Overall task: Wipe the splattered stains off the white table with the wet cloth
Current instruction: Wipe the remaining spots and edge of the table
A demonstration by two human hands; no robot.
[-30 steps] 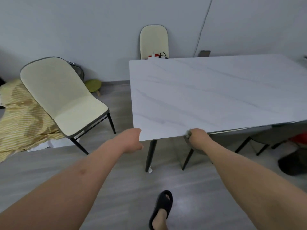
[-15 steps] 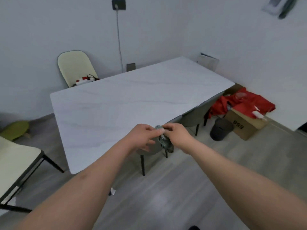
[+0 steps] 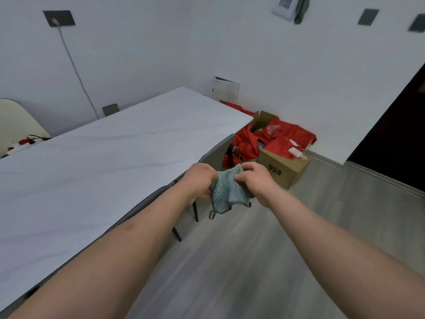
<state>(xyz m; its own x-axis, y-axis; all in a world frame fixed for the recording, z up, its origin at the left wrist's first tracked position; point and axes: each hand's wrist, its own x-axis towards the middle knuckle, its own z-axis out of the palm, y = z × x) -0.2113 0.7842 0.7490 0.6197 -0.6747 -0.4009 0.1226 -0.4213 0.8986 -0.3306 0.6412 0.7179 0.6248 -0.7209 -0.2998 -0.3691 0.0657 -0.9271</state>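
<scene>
Both hands, the left hand [image 3: 199,180] and the right hand [image 3: 254,178], pinch the cloth [image 3: 226,191] out past the table [image 3: 96,171] edge, so it might drop on the floor [image 3: 230,261].

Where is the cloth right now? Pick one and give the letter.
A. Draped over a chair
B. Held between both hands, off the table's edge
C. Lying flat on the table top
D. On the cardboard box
B: both the left hand and right hand grip the cloth in the air, beside the table and above the floor.
</scene>
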